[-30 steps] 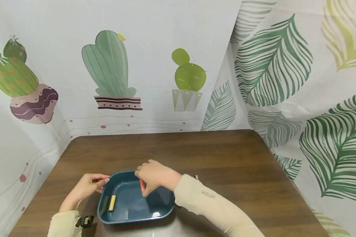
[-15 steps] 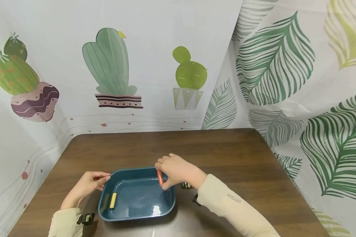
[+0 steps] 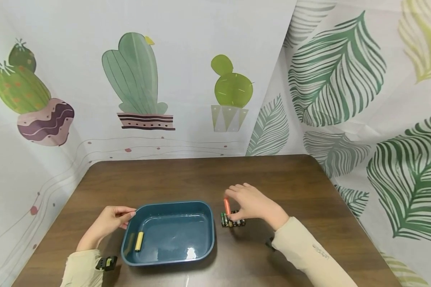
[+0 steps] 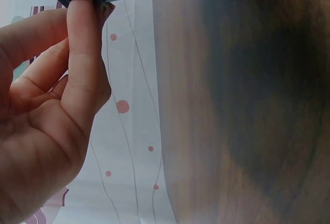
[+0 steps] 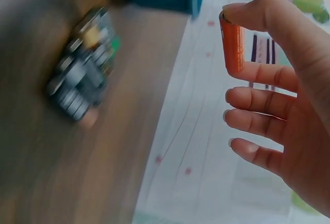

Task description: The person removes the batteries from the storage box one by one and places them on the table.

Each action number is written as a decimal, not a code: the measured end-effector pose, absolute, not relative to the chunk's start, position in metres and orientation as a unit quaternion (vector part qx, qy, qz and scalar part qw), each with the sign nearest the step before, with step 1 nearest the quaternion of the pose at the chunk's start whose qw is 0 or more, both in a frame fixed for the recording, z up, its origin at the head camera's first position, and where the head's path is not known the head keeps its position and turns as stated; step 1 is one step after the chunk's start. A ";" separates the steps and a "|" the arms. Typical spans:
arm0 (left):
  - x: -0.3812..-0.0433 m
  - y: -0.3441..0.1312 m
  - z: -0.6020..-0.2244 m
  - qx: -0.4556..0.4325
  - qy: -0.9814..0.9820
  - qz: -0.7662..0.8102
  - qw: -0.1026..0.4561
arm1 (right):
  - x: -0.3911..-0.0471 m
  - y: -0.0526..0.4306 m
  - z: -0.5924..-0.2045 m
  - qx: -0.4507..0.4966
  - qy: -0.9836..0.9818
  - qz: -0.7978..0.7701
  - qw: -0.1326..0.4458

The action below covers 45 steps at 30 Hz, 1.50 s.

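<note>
A dark blue rectangular tray (image 3: 176, 238) sits on the table. My left hand (image 3: 109, 220) pinches its rim at the far left corner between thumb and fingers; in the left wrist view the fingertips meet the tray's edge. Inside the tray, by its left wall, lies a yellow battery (image 3: 139, 241). My right hand (image 3: 254, 203) holds an orange battery (image 5: 233, 48) by its two ends, between thumb and index finger, with the other fingers apart from it. Directly below that hand, several dark and coloured batteries (image 3: 239, 223) lie side by side on the table, right of the tray.
The brown wooden table (image 3: 273, 175) reaches back to a wall hanging (image 3: 186, 79) printed with cacti and leaves. Black wrist straps (image 3: 107, 263) show at the sleeves. In the right wrist view the battery group is blurred.
My right hand has carried the orange battery rightward, from above the tray to above the battery group. My left hand stays at the tray's rim. The yellow battery has not moved within the tray.
</note>
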State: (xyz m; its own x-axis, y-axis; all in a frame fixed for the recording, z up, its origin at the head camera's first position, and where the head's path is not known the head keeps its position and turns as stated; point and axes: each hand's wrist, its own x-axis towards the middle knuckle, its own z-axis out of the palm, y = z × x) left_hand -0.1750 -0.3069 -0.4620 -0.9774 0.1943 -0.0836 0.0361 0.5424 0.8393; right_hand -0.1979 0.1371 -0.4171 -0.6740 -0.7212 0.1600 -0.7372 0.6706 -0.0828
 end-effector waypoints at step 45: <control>-0.176 -0.307 -0.460 0.063 0.875 0.471 0.088 | -0.213 0.191 -0.479 0.342 -0.930 0.117 -0.069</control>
State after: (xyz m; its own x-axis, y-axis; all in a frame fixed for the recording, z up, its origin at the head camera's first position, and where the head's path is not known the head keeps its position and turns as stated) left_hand -0.1763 -0.3073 -0.4603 -0.9766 0.1936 -0.0937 0.0285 0.5480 0.8360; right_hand -0.2131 0.1912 -0.4793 -0.7569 -0.6518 -0.0484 -0.6193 0.7389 -0.2657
